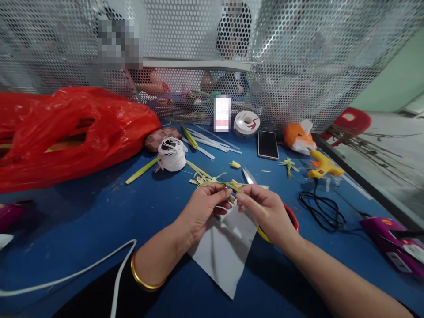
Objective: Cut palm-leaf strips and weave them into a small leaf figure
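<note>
From the head view, perforated metal mesh (pixel 198 26) stands behind the blue table (pixel 159 247). Beyond the white paper (pixel 218 260) lie scissors (pixel 249 176) and leaf scraps (pixel 207 179); to its left sits a white string bundle (pixel 174 157), to its right a yellow glue gun (pixel 326 165) and, nearer, a round container (pixel 296 221) partly blocked by the right hand (pixel 268 210). Above the paper's far part, that hand and the left hand (pixel 210 201) pinch a green strip (pixel 233 186) between their fingers, its long axis running left to right.

Blue tabletop (pixel 142 225) under 1 red plastic bag (pixel 132 121), white strips (pixel 212 142), 1 dark phone (pixel 268 145), 1 ribbon spool (pixel 241 123)
</note>
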`<state>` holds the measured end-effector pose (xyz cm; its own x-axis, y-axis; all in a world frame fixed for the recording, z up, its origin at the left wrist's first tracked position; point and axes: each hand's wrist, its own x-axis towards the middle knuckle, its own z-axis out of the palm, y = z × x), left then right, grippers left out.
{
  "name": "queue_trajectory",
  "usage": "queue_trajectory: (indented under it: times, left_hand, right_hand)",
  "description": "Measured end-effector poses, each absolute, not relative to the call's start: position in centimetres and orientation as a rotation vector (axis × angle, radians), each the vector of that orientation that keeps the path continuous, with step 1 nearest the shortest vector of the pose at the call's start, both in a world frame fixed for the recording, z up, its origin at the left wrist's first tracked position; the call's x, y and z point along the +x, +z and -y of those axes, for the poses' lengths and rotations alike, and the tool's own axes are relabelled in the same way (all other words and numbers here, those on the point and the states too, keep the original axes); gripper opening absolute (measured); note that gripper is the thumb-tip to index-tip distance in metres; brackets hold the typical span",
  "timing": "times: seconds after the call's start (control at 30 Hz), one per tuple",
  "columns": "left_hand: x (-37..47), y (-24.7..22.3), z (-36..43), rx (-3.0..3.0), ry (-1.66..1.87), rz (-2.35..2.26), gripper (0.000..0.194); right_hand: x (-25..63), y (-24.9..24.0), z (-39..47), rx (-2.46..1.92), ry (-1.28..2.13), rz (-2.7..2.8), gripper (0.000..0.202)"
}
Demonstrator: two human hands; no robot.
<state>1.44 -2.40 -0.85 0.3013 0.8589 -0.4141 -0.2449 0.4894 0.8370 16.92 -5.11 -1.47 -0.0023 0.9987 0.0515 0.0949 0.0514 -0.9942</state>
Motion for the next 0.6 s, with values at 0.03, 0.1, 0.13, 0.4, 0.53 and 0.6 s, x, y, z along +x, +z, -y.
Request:
queue_trajectory:
  times: [0.03,0.1,0.13,0.4,0.53,0.6]
  left_hand:
    - [1.48,-0.85,2.40,0.741,0.835,-1.013,0.016]
    - [1.56,-0.83,2.43,0.754,0.839,-1.022,0.016]
    - [1.59,-0.82,2.45,0.765,0.839,-1.019,0.015]
    - [1.55,-1.03,2.50,0.735,0.829,-1.020,0.018]
    - [1.52,-1.26,2.42,0.715,0.835,-1.013,0.023]
    - [1.53,-1.31,2.43,0.715,0.837,-1.004,0.024]
  right_hand:
    - [16.85,-1.50,5.14,-1.246,1.140,1.341,0.020]
    - [16.72,-1.58,5.22,-1.274,1.134,1.388,0.016]
    - [16.66,-1.63,5.25,-1.289,1.133,1.394,0.015]
    - [16.51,-1.50,5.37,-1.291,1.225,1.377,0.015]
    - [16.56,-1.17,5.52,-1.270,1.218,1.418,0.015]
    - [16.53,-1.12,5.66,-1.289,1.132,1.473,0.015]
